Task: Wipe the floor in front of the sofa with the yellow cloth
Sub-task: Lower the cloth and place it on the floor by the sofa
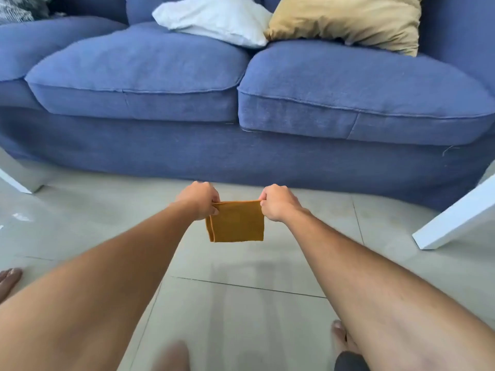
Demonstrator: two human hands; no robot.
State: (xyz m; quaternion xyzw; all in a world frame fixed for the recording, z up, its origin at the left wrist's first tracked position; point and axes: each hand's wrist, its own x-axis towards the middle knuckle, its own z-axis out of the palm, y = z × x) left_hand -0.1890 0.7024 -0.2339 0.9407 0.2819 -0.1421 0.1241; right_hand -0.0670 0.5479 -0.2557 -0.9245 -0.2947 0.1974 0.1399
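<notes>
Yellow cloth [235,222] hangs pinched by both hands' fingers [214,207] before the sofa [187,145], white legs [452,218] flanking.

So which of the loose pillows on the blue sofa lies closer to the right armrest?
The tan pillow; the white pillow lies left of it, toward the middle.

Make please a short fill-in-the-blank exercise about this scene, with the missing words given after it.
1. Both hands, left and right, hold the yellow cloth by its ____ corners.
2. The sofa is ____ in colour.
3. On the sofa, the white pillow lies ____ of the tan pillow.
4. The cloth is folded and hangs above the ____.

Missing words: top; blue; left; floor
</notes>
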